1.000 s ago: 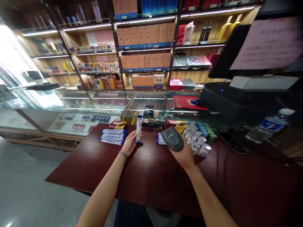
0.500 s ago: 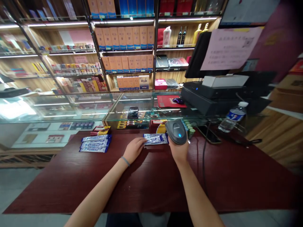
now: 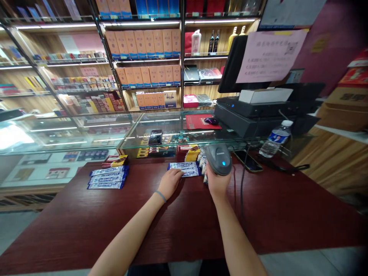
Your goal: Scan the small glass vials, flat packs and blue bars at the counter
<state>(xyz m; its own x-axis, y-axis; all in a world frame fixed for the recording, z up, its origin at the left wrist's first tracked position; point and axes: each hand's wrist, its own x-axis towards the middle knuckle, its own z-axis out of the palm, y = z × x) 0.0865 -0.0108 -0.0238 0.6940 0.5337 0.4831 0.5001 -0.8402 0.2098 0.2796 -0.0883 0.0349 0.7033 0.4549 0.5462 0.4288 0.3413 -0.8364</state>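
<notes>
Dark red table (image 3: 184, 230) fills the foreground. On it, a water bottle (image 3: 275, 139) stands toward two o'clock. At one, the right hand (image 3: 217, 186) grips a scanner (image 3: 219, 158), fingers closed. Blue-and-white packets (image 3: 188, 165) lie at twelve, under the left hand's (image 3: 169, 183) fingertips; any pinch, cannot tell. A matching stack (image 3: 107, 178) lies toward ten.

Grey-blue band (image 3: 161, 196) around left wrist; both forearms bare; dark legwear (image 3: 149, 269).
</notes>
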